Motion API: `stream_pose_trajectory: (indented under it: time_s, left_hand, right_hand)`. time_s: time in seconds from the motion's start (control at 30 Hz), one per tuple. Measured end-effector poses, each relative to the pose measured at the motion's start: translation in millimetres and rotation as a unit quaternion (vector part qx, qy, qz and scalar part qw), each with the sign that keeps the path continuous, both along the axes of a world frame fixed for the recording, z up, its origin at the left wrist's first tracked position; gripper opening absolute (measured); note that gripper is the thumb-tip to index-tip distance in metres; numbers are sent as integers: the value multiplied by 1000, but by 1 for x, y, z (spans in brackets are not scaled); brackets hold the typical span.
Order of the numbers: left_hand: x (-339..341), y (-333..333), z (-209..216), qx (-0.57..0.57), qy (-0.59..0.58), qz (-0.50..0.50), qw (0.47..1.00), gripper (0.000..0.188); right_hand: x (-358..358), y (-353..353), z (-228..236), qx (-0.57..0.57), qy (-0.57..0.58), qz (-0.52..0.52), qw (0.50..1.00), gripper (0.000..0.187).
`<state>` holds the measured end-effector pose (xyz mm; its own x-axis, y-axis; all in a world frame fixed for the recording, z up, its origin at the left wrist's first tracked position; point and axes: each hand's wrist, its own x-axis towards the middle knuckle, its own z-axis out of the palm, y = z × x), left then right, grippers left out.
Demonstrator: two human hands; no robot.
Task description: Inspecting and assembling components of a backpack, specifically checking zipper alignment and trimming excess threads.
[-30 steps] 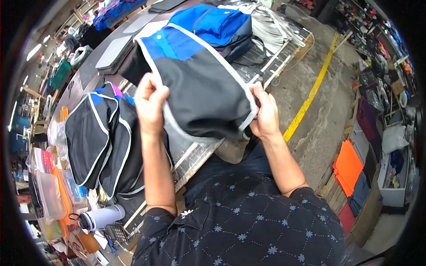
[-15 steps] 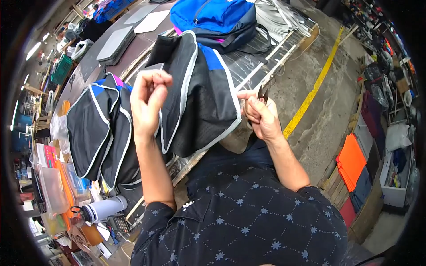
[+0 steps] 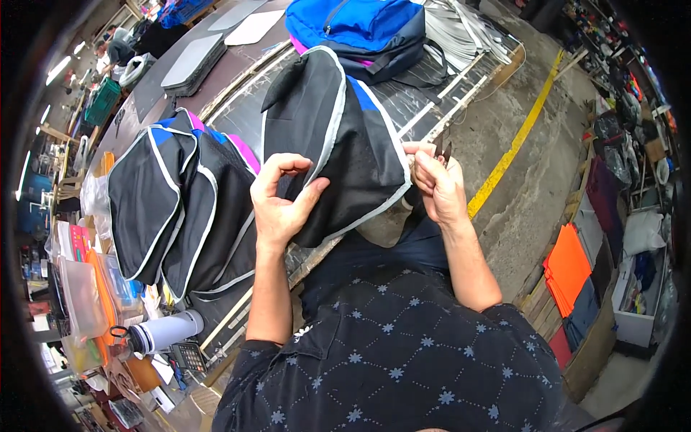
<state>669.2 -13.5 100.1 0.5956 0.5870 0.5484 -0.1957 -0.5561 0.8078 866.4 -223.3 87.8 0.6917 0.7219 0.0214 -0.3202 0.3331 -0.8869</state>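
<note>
We see a black fabric panel (image 3: 367, 155) with pale grey piping and a blue patch, raised between the two hands over the near edge of the tabletop (image 3: 237, 101). The left hand (image 3: 288, 198) has its grip spread, thumb and curled fingers apart around a piped edge; we cannot tell whether the fingertips touch the cloth. The right hand (image 3: 435, 180) has its grip closed around small dark snips (image 3: 444, 150), blades up, while its forefinger reaches the panel's right-hand piped edge.

To the left of the panel, a heap of similar piped pieces (image 3: 144, 216) rests along the tabletop's near edge. Toward the near left corner we find a pale bottle (image 3: 173, 330) with a black cap, just beside a calculator (image 3: 191, 356). Toward the far edge lies a blue backpack (image 3: 374, 29), with white strips (image 3: 461, 32) near the far right corner and a stack of grey sheets (image 3: 193, 61) farther left.
</note>
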Motion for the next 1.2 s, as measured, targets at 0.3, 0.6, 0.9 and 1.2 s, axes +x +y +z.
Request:
stream_pose_trajectory:
  time_s: [0.3, 0.6, 0.9, 1.2]
  left_hand:
    - [18, -20, 1, 176, 29, -43, 983, 17]
    - [-34, 26, -57, -242, 40, 95, 965, 13]
    - [-36, 11, -98, -252, 144, 157, 944, 32]
    - [-17, 20, -99, -262, 102, 109, 953, 33]
  right_hand:
    - [37, -33, -30, -147, -158, -191, 958, 23]
    - [74, -46, -48, -260, -240, -199, 914, 32]
    - [81, -27, -56, -326, -264, -195, 887, 34]
    - [95, -9, -65, -339, -292, -148, 882, 32]
